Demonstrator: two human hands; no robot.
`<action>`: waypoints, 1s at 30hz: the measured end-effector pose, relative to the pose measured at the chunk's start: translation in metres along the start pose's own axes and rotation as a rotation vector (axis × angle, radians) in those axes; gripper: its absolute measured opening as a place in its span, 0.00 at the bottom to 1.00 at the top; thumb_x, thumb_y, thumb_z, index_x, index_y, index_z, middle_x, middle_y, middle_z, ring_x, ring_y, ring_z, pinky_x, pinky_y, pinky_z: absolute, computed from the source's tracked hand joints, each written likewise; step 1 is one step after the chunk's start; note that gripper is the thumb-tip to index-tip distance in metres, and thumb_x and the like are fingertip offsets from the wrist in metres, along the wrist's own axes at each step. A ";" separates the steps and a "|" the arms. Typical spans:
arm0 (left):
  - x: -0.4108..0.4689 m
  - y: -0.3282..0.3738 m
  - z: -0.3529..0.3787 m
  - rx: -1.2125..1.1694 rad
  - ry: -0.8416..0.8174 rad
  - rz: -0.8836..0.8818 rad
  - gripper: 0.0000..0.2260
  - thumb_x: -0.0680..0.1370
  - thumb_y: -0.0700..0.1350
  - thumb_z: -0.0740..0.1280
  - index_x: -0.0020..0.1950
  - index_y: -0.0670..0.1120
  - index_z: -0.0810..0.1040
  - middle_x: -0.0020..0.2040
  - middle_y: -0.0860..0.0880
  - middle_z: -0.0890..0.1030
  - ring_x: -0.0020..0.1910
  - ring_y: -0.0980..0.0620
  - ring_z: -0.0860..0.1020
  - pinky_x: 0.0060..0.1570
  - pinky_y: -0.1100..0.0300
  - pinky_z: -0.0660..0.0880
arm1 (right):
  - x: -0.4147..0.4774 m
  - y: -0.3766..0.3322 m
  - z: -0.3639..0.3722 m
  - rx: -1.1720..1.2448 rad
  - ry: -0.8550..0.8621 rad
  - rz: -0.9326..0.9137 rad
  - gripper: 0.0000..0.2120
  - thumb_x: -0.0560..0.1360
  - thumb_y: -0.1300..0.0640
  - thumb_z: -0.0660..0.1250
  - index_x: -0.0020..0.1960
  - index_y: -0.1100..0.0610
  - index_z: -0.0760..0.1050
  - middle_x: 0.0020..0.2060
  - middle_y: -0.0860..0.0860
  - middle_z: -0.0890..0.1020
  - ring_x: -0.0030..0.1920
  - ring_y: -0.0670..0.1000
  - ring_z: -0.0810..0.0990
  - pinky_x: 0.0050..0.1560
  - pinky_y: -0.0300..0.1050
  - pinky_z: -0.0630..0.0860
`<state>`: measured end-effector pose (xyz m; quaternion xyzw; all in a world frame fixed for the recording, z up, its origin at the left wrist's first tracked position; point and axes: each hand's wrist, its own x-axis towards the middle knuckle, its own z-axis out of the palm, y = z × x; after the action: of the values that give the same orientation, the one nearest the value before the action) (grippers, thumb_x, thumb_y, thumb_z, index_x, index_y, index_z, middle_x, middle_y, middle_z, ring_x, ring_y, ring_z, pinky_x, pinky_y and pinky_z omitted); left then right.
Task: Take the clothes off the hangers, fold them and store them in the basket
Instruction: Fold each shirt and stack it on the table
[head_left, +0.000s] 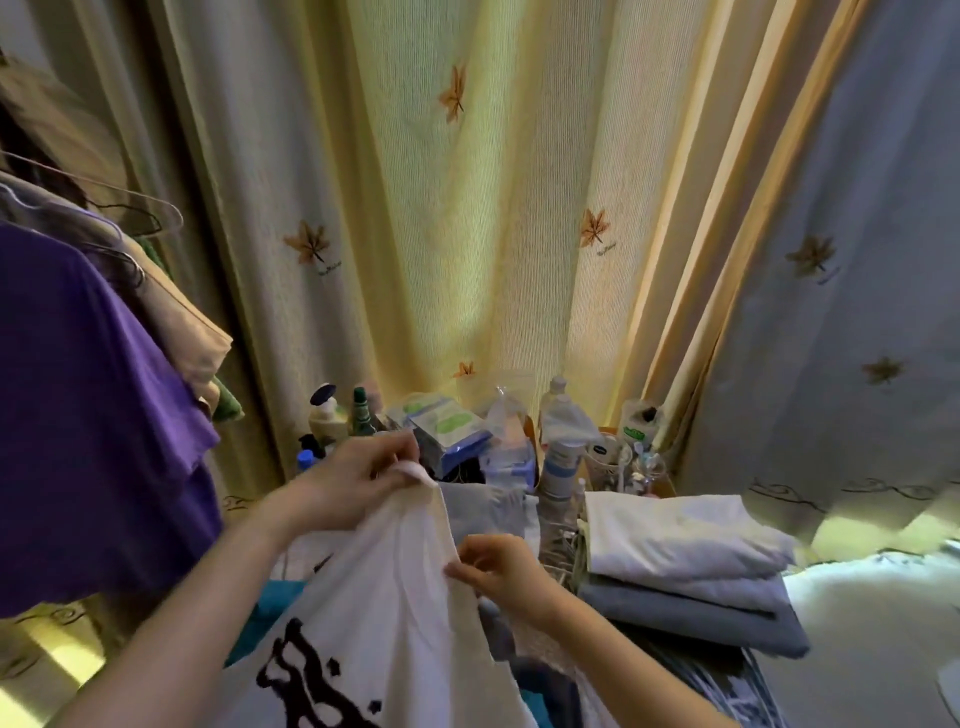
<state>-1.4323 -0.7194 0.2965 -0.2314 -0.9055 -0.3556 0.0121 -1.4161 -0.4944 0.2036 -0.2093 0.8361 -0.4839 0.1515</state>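
Left grip: your left hand (353, 480) pinches the top of the white shirt (395, 597), fingers curled round a bunch of cloth.
Right grip: your right hand (501, 571) pinches the same shirt lower down, on its right edge.
White shirt: held up between your hands and hanging to the bottom of the view; black print low on it.
Purple shirt (88, 415): hangs at your left, apart from both hands.
Hangers (156, 213): wire, upper left, above the purple shirt.
Folded pile (685, 566): white on grey-blue, lying flat just right of your right hand.
Bottles (558, 467): clustered behind the white shirt, against the curtain (467, 208).
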 end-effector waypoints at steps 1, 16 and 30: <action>0.002 0.008 -0.017 -0.010 0.071 0.008 0.07 0.73 0.59 0.63 0.44 0.58 0.74 0.41 0.55 0.78 0.43 0.54 0.78 0.44 0.53 0.76 | -0.001 -0.004 -0.006 0.033 -0.016 0.000 0.10 0.76 0.55 0.67 0.52 0.62 0.79 0.45 0.53 0.83 0.47 0.51 0.82 0.52 0.42 0.80; 0.029 0.126 -0.143 -0.245 0.621 0.307 0.05 0.72 0.45 0.68 0.43 0.51 0.72 0.34 0.63 0.79 0.36 0.69 0.75 0.38 0.77 0.70 | 0.010 -0.106 -0.056 -0.259 -0.021 -0.438 0.18 0.82 0.51 0.55 0.44 0.63 0.74 0.33 0.50 0.73 0.33 0.45 0.70 0.39 0.43 0.70; 0.038 0.146 -0.171 -0.218 0.728 0.297 0.03 0.67 0.49 0.72 0.38 0.55 0.79 0.34 0.59 0.81 0.34 0.67 0.76 0.34 0.77 0.71 | -0.005 -0.125 -0.181 -0.450 0.602 -0.349 0.06 0.73 0.52 0.71 0.46 0.53 0.82 0.43 0.47 0.75 0.44 0.43 0.72 0.45 0.38 0.71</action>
<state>-1.4278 -0.7211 0.5243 -0.2186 -0.7557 -0.5026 0.3584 -1.4686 -0.4124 0.4005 -0.2250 0.8800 -0.3472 -0.2335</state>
